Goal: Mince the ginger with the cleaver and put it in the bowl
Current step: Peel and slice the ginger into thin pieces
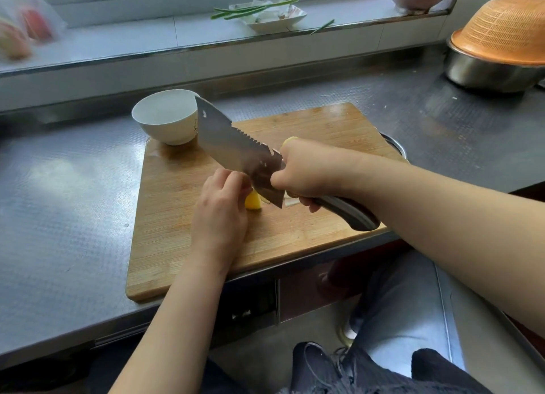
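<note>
A yellow piece of ginger (253, 201) lies near the middle of the wooden cutting board (177, 246). My left hand (219, 211) is curled over it and holds it down, hiding most of it. My right hand (306, 172) grips the dark handle of the cleaver (233, 146). The blade slants up and to the left, its heel just right of the ginger and its tip in front of the white bowl (165, 119). The bowl stands at the board's far left corner and looks empty. A second yellow bit (290, 140) shows behind my right hand.
A steel basin (483, 72) with an orange colander (507, 28) upside down on it sits at the far right. On the window ledge stands a white dish (274, 17) with green stalks. A plastic bag (23, 25) lies at the far left. The counter edge runs just below the board.
</note>
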A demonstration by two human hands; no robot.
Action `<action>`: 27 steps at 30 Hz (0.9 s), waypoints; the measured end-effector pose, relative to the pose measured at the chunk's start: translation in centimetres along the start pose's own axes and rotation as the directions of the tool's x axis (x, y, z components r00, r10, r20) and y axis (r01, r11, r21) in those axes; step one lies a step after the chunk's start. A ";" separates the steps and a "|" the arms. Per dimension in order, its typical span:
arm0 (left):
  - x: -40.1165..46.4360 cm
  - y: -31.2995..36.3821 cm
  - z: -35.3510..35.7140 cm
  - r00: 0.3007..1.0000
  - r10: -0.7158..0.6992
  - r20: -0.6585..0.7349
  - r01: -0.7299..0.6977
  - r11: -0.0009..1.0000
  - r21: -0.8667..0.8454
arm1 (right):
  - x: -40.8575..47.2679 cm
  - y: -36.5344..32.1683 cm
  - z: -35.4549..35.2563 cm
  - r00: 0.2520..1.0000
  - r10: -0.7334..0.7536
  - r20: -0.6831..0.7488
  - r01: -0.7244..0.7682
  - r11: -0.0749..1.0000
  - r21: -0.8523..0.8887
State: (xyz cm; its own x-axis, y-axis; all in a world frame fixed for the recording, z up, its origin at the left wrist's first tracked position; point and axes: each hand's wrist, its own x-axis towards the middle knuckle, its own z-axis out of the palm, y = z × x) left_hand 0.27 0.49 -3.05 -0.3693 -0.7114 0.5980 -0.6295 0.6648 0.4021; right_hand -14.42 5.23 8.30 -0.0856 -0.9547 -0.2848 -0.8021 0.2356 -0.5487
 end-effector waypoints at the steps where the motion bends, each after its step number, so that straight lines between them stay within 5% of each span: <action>1: 0.0 0.0 0.0 1.000 -0.003 0.003 0.003 1.000 0.002 | -0.1 -0.1 -0.1 1.000 0.002 -0.003 -0.002 1.000 -0.003; 27: 0.0 -0.6 0.2 1.000 0.010 -0.016 -0.011 0.998 -0.062 | 2.1 -0.5 2.7 0.993 0.109 0.040 -0.108 0.994 -0.019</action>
State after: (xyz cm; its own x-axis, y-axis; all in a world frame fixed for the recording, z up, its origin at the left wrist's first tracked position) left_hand 0.48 0.07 -3.44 -0.3641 -0.7009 0.6133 -0.5818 0.6854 0.4379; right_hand -12.55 3.61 5.85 -0.1486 -0.9152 -0.3745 -0.7993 0.3342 -0.4995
